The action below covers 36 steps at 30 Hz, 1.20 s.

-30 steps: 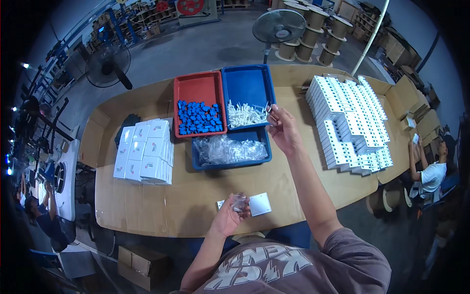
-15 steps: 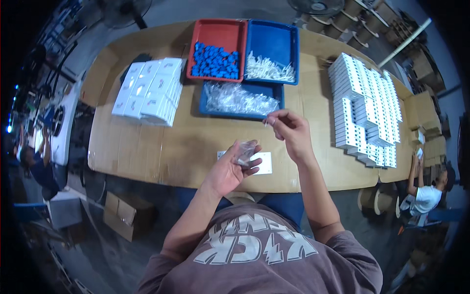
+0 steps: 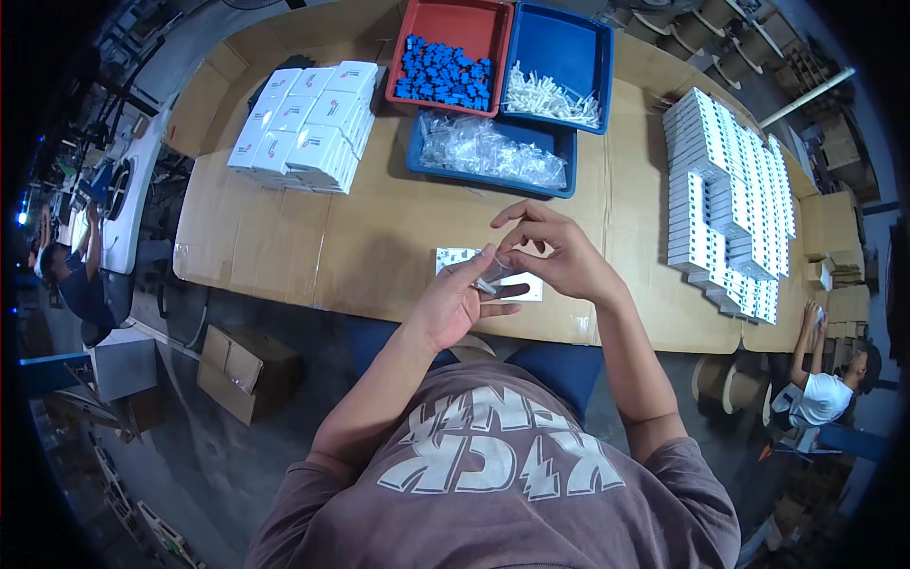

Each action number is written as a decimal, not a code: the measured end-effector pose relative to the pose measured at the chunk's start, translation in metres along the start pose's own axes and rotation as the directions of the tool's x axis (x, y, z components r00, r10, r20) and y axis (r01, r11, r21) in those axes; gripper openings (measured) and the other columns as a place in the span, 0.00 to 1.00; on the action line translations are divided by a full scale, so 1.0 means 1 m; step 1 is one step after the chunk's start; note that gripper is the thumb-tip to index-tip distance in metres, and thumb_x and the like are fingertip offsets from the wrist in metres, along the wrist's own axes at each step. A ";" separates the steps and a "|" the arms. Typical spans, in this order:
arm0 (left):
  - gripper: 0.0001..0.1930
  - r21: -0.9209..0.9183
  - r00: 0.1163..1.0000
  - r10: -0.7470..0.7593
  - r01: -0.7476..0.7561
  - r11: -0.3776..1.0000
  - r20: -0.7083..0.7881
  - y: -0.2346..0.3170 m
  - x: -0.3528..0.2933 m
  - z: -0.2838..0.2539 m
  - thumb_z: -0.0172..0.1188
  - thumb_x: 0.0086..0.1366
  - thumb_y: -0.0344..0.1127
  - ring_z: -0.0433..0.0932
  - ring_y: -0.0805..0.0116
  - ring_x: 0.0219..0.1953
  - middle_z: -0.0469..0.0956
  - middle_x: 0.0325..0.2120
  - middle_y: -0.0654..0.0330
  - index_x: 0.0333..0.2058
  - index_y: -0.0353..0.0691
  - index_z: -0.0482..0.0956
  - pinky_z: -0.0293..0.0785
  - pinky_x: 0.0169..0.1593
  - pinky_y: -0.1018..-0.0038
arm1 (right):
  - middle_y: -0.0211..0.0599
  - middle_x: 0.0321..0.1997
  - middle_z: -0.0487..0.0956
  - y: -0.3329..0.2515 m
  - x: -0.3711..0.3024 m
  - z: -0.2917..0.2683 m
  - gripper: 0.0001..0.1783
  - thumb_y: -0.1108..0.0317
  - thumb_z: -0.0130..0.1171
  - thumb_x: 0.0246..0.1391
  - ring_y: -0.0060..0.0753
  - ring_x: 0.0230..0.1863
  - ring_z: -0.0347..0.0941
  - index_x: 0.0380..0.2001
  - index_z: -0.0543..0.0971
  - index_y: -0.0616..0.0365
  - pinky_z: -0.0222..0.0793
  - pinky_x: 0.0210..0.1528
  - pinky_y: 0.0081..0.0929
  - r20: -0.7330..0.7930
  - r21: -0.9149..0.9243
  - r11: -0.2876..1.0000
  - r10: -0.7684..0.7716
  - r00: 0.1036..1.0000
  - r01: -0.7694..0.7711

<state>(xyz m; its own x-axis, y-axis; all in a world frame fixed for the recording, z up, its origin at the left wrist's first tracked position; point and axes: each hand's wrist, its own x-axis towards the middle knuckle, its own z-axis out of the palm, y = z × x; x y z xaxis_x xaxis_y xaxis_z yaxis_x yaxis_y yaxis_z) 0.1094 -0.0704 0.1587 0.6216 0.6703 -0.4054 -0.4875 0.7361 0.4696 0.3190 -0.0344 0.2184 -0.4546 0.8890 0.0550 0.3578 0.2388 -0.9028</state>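
Note:
My left hand holds a small clear plastic bag between thumb and fingers, above the cardboard-covered table. Thumb and forefinger of my right hand close on the bag's upper right side, with its other fingers raised and curled. Whether a small piece is also in the right fingertips cannot be made out. Under both hands lies a flat white box, partly covered by them. Just beyond is a blue tray heaped with clear plastic bags.
Behind stand a red tray of blue parts and a blue tray of white pieces. Stacked white boxes are at left, with more white box stacks at right. Other people sit at both sides.
My right hand has come from near the blue tray of bags to the bag in my left hand, and now touches it. The table has shifted upward in the view.

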 end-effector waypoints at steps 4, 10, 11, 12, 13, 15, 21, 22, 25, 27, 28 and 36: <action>0.22 0.054 0.999 0.021 -0.019 0.998 -0.028 -0.004 -0.002 -0.002 0.54 0.76 0.52 0.83 0.54 0.54 0.82 0.50 0.56 0.55 0.41 0.75 0.85 0.49 0.59 | 0.40 0.57 0.80 0.006 0.008 -0.005 0.06 0.75 0.67 0.54 0.34 0.52 0.76 0.36 0.86 0.60 0.71 0.50 0.29 0.168 0.091 0.996 -0.040 0.985 0.025; 0.22 -0.005 1.000 -0.011 0.011 1.000 -0.017 -0.005 -0.001 -0.006 0.51 0.77 0.52 0.83 0.54 0.54 0.82 0.49 0.57 0.57 0.42 0.74 0.84 0.51 0.58 | 0.49 0.61 0.79 0.010 0.012 -0.008 0.11 0.70 0.59 0.65 0.42 0.58 0.77 0.42 0.85 0.68 0.72 0.61 0.37 0.366 0.188 0.982 -0.045 0.929 -0.027; 0.22 -0.006 1.000 -0.012 0.012 1.000 -0.019 -0.005 0.000 -0.007 0.51 0.77 0.52 0.83 0.54 0.54 0.82 0.49 0.57 0.57 0.42 0.74 0.84 0.51 0.58 | 0.49 0.61 0.79 0.010 0.012 -0.007 0.11 0.70 0.59 0.65 0.42 0.58 0.77 0.42 0.85 0.68 0.72 0.61 0.37 0.368 0.189 0.982 -0.044 0.929 -0.028; 0.22 -0.020 1.000 0.001 -0.001 1.000 0.009 -0.005 0.000 -0.008 0.50 0.78 0.52 0.83 0.54 0.54 0.82 0.50 0.56 0.59 0.42 0.73 0.84 0.51 0.58 | 0.49 0.61 0.78 0.011 0.012 -0.006 0.15 0.66 0.56 0.68 0.42 0.59 0.76 0.43 0.84 0.68 0.71 0.61 0.37 0.362 0.205 0.977 -0.023 0.932 -0.056; 0.22 -0.034 0.999 0.014 -0.013 0.999 0.037 -0.006 0.001 -0.009 0.48 0.78 0.52 0.83 0.53 0.54 0.82 0.50 0.56 0.60 0.42 0.71 0.84 0.52 0.58 | 0.50 0.61 0.78 0.011 0.012 -0.004 0.18 0.62 0.53 0.71 0.43 0.59 0.76 0.44 0.84 0.68 0.71 0.61 0.37 0.356 0.221 0.972 -0.001 0.934 -0.084; 0.23 -0.015 0.999 0.008 -0.007 1.000 0.031 -0.008 0.004 -0.012 0.47 0.79 0.51 0.82 0.53 0.54 0.81 0.51 0.55 0.60 0.42 0.71 0.84 0.52 0.57 | 0.50 0.62 0.78 0.010 0.012 0.001 0.21 0.58 0.52 0.73 0.43 0.60 0.75 0.44 0.84 0.68 0.71 0.61 0.37 0.359 0.162 0.984 0.010 0.933 -0.073; 0.23 -0.015 1.000 0.003 -0.002 1.000 0.022 -0.007 0.009 -0.013 0.44 0.80 0.50 0.82 0.52 0.54 0.80 0.52 0.53 0.62 0.41 0.69 0.83 0.54 0.56 | 0.49 0.61 0.79 0.009 0.013 0.002 0.27 0.53 0.49 0.74 0.43 0.60 0.75 0.42 0.85 0.68 0.71 0.61 0.37 0.362 0.195 0.969 0.074 0.929 -0.153; 0.23 -0.045 0.999 0.001 0.001 0.999 0.037 -0.007 0.009 -0.013 0.44 0.80 0.50 0.82 0.52 0.53 0.80 0.52 0.53 0.62 0.41 0.69 0.83 0.54 0.56 | 0.49 0.61 0.79 0.007 0.014 0.002 0.27 0.53 0.49 0.74 0.43 0.60 0.75 0.42 0.85 0.68 0.71 0.61 0.37 0.365 0.198 0.968 0.074 0.928 -0.155; 0.22 -0.033 1.000 0.012 -0.011 0.999 0.020 -0.006 0.010 -0.012 0.43 0.80 0.50 0.83 0.54 0.53 0.80 0.52 0.54 0.62 0.42 0.69 0.82 0.54 0.57 | 0.50 0.61 0.78 0.014 0.015 0.001 0.27 0.53 0.48 0.74 0.44 0.61 0.74 0.42 0.85 0.68 0.70 0.62 0.37 0.340 0.160 0.980 0.054 0.939 -0.114; 0.22 -0.026 1.000 0.011 -0.011 1.000 0.002 -0.007 0.012 -0.014 0.43 0.80 0.51 0.83 0.56 0.52 0.80 0.52 0.55 0.61 0.42 0.69 0.81 0.54 0.58 | 0.50 0.61 0.78 0.020 0.017 0.005 0.27 0.52 0.48 0.74 0.44 0.61 0.74 0.42 0.85 0.68 0.69 0.63 0.37 0.359 0.147 0.980 0.072 0.931 -0.133; 0.22 -0.027 1.000 0.021 -0.021 0.999 0.001 -0.008 0.015 -0.017 0.43 0.80 0.51 0.83 0.57 0.51 0.80 0.51 0.56 0.61 0.43 0.69 0.81 0.54 0.59 | 0.50 0.61 0.78 0.023 0.019 0.007 0.27 0.52 0.48 0.74 0.45 0.62 0.74 0.43 0.85 0.68 0.69 0.63 0.37 0.375 0.131 0.981 0.087 0.923 -0.146; 0.24 -0.046 1.000 0.012 -0.011 0.999 0.014 -0.003 0.025 -0.028 0.45 0.79 0.53 0.84 0.62 0.48 0.82 0.48 0.58 0.60 0.41 0.71 0.81 0.52 0.63 | 0.42 0.44 0.85 0.042 0.032 0.000 0.29 0.49 0.48 0.74 0.30 0.44 0.81 0.53 0.80 0.69 0.76 0.50 0.30 0.297 0.262 0.945 0.112 0.948 -0.194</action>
<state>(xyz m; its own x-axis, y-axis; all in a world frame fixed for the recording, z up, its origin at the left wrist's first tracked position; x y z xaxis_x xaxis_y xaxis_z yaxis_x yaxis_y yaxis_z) 0.1096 -0.0531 0.1247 0.6244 0.6773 -0.3890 -0.5219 0.7324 0.4373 0.3191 0.0038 0.1821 -0.6330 0.7539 -0.1760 0.2129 -0.0490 -0.9758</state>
